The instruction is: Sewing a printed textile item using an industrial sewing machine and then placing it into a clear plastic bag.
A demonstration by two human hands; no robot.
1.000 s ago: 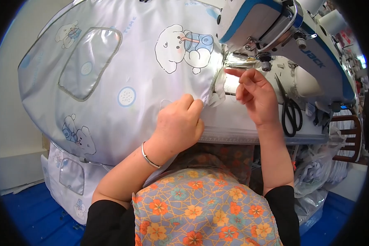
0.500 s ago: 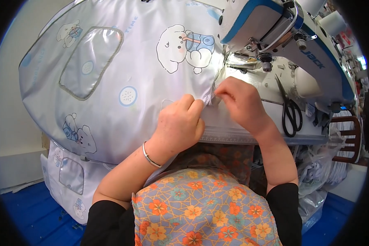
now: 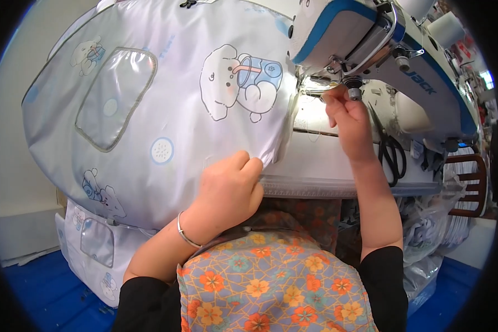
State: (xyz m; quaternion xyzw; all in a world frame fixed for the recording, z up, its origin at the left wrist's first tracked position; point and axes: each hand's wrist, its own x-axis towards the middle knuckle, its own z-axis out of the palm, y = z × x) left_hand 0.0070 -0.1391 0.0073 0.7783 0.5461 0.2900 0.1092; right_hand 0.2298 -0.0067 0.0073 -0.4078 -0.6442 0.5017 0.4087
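A large silvery-white fabric piece (image 3: 182, 110), printed with cartoon puppies and fitted with a clear window panel (image 3: 113, 99), covers the table's left side. My left hand (image 3: 232, 188) is closed on its gathered right edge, close to the table front. My right hand (image 3: 348, 119) is raised beside the needle area of a white and blue sewing machine (image 3: 337, 33), with thumb and fingers pinched. A thin pale thread (image 3: 314, 138) loops down from near those fingertips. The needle itself is hard to make out.
Black-handled scissors (image 3: 392, 155) lie on the table right of my right forearm. A clear ruler strip (image 3: 310, 187) runs along the front edge. Further right are plastic bags (image 3: 426, 232) and a brown chair (image 3: 470, 182). More printed fabric (image 3: 97, 249) hangs at lower left.
My right hand has left the fabric edge and moved up toward the needle area. My left hand has drawn the fabric edge slightly left and toward me.
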